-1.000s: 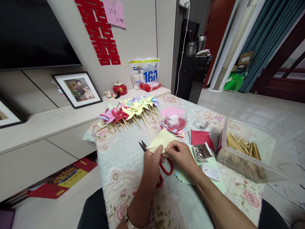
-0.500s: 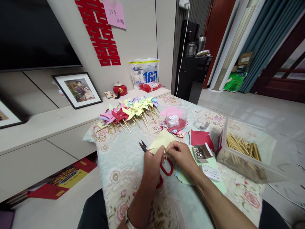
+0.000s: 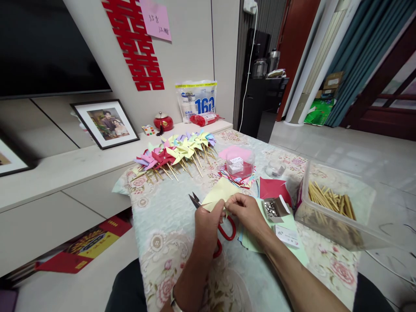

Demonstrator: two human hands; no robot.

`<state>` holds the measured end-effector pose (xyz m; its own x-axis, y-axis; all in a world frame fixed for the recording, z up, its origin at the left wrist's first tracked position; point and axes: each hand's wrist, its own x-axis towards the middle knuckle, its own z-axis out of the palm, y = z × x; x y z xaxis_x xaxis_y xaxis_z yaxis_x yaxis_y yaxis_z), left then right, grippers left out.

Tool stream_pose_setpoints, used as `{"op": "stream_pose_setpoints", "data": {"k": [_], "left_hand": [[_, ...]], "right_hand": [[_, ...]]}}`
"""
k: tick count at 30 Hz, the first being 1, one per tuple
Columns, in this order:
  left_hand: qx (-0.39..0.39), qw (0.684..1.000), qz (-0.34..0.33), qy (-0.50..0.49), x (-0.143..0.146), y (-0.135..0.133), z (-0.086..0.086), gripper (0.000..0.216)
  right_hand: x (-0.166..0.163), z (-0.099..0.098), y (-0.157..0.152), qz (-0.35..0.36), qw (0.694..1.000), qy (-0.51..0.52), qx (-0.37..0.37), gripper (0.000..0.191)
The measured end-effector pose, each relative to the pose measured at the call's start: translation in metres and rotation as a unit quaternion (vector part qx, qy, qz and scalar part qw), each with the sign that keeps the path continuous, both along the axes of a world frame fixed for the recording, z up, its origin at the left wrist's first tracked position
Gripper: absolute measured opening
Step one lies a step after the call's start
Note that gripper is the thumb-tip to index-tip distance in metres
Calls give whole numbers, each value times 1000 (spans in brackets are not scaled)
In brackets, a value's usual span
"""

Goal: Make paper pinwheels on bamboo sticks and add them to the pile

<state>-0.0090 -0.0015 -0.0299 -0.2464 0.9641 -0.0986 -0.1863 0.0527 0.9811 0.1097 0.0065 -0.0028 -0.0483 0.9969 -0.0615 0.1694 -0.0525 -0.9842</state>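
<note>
Pale yellow paper (image 3: 222, 189) is pinched between both hands above the table, its near corner partly hidden by the fingers. My left hand (image 3: 211, 219) is closed on its left side, thumb on top. With thumb and forefinger, my right hand (image 3: 244, 209) grips the near right corner. Scissors with red handles (image 3: 231, 229) lie beneath the hands, their dark blades poking out to the left. Just right of my right hand, an open small box (image 3: 272, 209) of silvery pins rests on light green paper sheets (image 3: 300, 249).
Finished paper pinwheels (image 3: 175, 151) on sticks lie at the back left. A round clear container (image 3: 240, 161) sits on coloured paper behind the hands. At right stands a clear plastic bin (image 3: 302, 212) holding thin sticks (image 3: 331, 199). A small white box (image 3: 287, 235) lies near my right forearm.
Almost nothing differs. Both hands keep their pinch on the yellow paper; the view has shifted very slightly.
</note>
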Motion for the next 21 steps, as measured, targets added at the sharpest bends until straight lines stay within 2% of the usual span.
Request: {"op": "stream_pose_setpoints", "data": {"k": [6, 11, 14, 16, 18, 21], "left_hand": [[-26, 999, 10, -21, -5, 2, 7, 25], [-45, 998, -16, -38, -15, 2, 12, 23], [-54, 996, -56, -40, -18, 0, 15, 23], [-58, 994, -86, -38, -20, -1, 17, 24], [-62, 991, -112, -34, -20, -2, 17, 25], [-69, 988, -135, -12, -19, -2, 18, 22]], "right_hand": [[10, 7, 2, -15, 999, 17, 46, 29], [29, 7, 9, -109, 981, 122, 106, 30], [36, 4, 14, -165, 970, 120, 135, 35], [37, 4, 16, -144, 975, 115, 123, 48], [36, 4, 15, -72, 987, 125, 77, 61], [33, 7, 11, 41, 988, 151, 2, 70]]}}
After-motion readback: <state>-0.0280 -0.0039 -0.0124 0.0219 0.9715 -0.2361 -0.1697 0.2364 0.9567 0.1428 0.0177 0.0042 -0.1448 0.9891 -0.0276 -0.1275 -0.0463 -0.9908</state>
